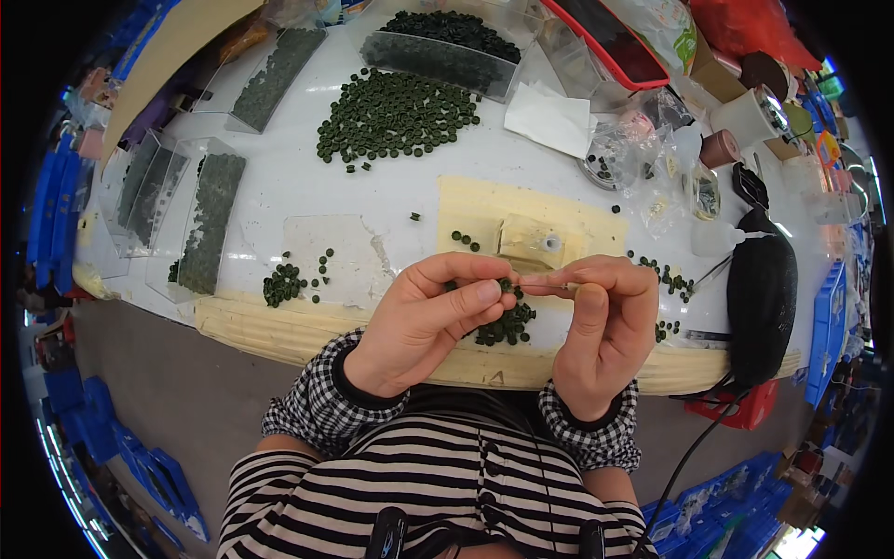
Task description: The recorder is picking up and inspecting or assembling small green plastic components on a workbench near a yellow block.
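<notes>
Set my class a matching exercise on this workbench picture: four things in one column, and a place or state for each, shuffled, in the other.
Things:
1. left hand
2. phone
3. white paper
4. yellowish block

Places and states:
A. red around its edge
B. resting on a pale yellow sheet
C. pinching a small round piece
D. right of the biggest loose pile of green pieces

Pairs: 1-C, 2-A, 3-D, 4-B
</notes>
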